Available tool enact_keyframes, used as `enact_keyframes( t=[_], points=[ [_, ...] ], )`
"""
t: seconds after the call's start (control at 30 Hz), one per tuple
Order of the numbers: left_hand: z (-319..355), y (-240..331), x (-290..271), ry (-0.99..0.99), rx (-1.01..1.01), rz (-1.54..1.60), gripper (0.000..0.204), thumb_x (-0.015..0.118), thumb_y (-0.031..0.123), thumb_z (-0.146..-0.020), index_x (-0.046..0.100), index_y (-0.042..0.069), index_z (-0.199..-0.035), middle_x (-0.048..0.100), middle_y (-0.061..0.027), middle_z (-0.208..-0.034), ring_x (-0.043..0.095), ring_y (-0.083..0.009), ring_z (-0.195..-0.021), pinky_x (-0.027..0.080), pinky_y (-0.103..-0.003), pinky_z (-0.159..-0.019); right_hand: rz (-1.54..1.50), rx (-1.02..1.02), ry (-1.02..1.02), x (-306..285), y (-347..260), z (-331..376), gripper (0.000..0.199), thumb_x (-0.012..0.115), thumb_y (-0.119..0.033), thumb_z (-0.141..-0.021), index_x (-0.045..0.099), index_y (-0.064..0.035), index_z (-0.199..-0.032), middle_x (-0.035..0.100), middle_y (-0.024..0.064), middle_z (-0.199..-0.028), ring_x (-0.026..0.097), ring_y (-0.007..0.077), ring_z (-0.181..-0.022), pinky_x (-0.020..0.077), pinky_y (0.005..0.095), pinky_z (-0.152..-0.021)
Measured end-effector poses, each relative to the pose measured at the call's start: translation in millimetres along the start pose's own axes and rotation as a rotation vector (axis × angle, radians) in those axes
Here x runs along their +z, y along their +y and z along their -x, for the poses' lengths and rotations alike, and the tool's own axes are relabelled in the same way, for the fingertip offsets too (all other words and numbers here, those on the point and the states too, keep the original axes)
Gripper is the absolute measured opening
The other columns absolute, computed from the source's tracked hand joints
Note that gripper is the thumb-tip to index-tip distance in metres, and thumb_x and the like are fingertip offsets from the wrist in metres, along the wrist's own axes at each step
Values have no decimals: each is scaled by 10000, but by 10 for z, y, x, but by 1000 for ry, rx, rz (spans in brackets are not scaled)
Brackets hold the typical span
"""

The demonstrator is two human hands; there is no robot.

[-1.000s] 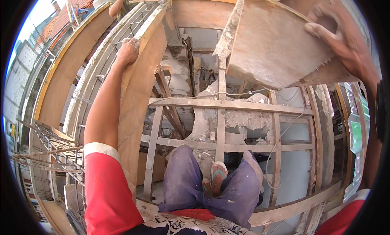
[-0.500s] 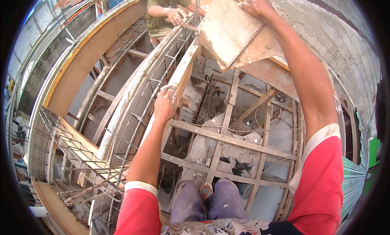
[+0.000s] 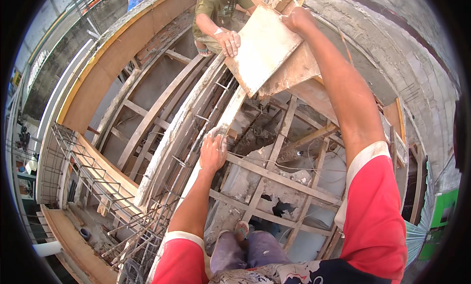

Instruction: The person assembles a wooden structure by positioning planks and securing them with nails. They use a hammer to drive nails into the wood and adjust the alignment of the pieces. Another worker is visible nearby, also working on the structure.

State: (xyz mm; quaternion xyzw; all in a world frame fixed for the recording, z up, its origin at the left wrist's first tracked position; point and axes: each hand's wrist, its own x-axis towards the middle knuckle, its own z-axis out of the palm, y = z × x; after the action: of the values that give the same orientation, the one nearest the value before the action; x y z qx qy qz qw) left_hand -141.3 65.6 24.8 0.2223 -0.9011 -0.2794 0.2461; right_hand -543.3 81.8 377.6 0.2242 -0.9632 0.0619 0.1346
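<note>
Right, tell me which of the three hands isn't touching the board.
The left hand: it rests on the plank edge lower down. The right hand and the co-worker's hand both grip the board.

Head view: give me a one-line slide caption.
Right hand passes a plywood board to a co-worker's hand while the left hand braces on a timber formwork beam.
</note>
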Motion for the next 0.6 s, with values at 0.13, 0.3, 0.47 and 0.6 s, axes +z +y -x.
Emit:
enact_keyframes(
  t=[0.13,0.3,0.47,0.6],
  points=[
    [-36,32,-63,-45,-34,0,282,585,260,-1018,653,55,-1199,576,-294,-1347,568,-484,-1186,477,-537,-1014,-19,-16,-31,19,71,-184,493,686,-431,-913,742,-16,-1175,721,224,-1215,699,383,-1130,564,454,-947],
    [-113,194,-103,-24,33,52,238,584,177,-1009,667,-17,-1121,576,-224,-1369,571,-464,-1170,473,-529,-1006,-42,-131,-90,65,808,-319,414,693,-353,-926,744,-49,-1202,727,234,-1182,708,388,-1092,570,463,-894],
    [-96,170,-137,-25,38,-106,214,590,145,-996,675,0,-1130,572,-220,-1392,576,-454,-1152,472,-531,-990,-384,-30,-144,-642,1560,83,356,696,-275,-948,754,-64,-1229,751,213,-1110,716,332,-1006,560,444,-845],
    [-125,172,-153,-17,77,-50,245,620,139,-987,665,-50,-1136,579,-234,-1382,577,-467,-1165,488,-535,-969,-541,200,-96,-1068,2540,455,377,725,-318,-963,756,-57,-1233,757,134,-1074,699,232,-943,565,404,-826]
  ],
)
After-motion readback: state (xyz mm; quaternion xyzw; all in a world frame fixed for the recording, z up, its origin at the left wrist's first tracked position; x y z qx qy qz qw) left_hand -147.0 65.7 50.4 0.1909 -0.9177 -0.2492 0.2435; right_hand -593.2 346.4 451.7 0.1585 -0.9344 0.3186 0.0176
